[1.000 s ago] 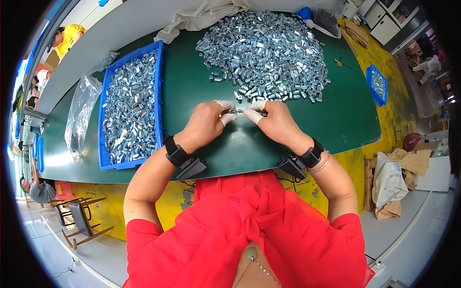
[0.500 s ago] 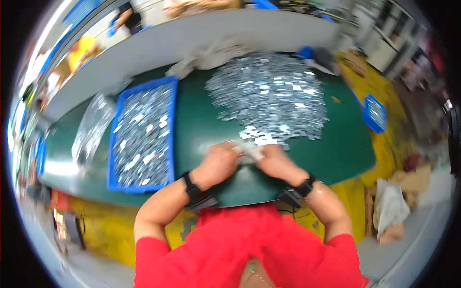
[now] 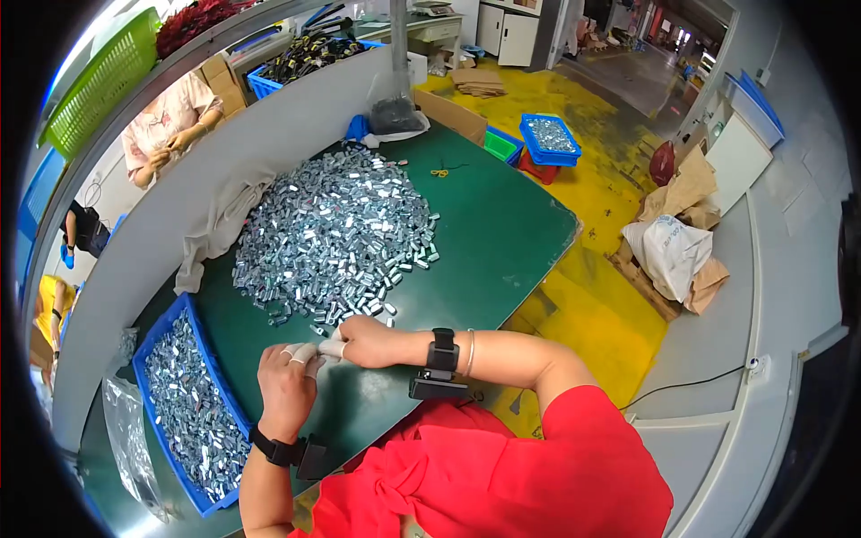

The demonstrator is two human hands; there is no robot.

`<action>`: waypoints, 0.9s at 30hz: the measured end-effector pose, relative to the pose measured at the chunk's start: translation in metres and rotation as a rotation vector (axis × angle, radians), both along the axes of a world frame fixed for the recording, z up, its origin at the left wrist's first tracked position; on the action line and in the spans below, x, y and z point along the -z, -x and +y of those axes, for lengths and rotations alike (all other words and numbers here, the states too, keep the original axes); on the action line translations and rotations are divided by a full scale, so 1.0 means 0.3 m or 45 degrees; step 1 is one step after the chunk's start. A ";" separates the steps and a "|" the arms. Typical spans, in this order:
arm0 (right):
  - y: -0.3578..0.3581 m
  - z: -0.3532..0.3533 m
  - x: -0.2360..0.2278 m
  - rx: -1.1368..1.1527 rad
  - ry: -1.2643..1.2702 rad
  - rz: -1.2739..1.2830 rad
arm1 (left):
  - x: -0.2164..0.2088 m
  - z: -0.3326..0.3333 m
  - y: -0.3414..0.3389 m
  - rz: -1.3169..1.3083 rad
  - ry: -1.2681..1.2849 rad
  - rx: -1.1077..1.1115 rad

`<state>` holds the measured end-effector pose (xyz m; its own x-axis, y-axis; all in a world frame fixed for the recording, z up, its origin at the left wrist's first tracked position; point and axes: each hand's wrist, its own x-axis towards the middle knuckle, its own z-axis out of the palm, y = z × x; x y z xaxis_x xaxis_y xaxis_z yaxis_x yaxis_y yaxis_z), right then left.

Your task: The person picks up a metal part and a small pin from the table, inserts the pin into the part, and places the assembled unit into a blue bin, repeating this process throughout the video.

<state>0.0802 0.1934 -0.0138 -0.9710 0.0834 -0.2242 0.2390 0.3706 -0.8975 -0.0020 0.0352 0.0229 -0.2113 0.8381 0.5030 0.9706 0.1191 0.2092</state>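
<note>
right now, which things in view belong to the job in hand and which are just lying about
Likely in use:
- heap of metal pieces
- blue tray
- white finger covers

Seemingly just lying about:
- pale cloth
- yellow wire
- white sack

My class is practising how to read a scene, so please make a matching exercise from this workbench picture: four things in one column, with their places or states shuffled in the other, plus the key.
Things
1. Metal pile
2. Clear plastic bag
3. White sack
4. Left hand

Places or states
A. Resting against brown paper, off the table
B. Close beside the right hand
C. Heaped loose on the green table
D. Left of the long blue tray

Right pairs: 1-C, 2-D, 3-A, 4-B
</note>
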 end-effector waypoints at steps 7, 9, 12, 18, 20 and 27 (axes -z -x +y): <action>0.009 -0.006 0.017 0.165 -0.055 0.458 | 0.047 -0.028 0.046 -0.865 -0.086 -0.311; 0.011 -0.025 -0.004 0.193 -0.001 0.435 | 0.083 0.026 0.016 -1.227 -0.321 -0.225; 0.003 -0.049 -0.038 0.349 0.208 0.464 | 0.103 0.090 -0.062 -1.761 -0.748 -0.032; -0.013 -0.079 -0.069 0.383 0.709 0.307 | 0.029 0.116 -0.108 -2.132 -0.965 0.001; -0.002 -0.083 -0.063 0.412 0.751 0.266 | 0.033 0.088 -0.090 -2.147 -0.909 0.060; 0.003 -0.067 -0.081 0.255 0.835 0.059 | 0.051 0.055 -0.067 -2.175 -0.806 0.169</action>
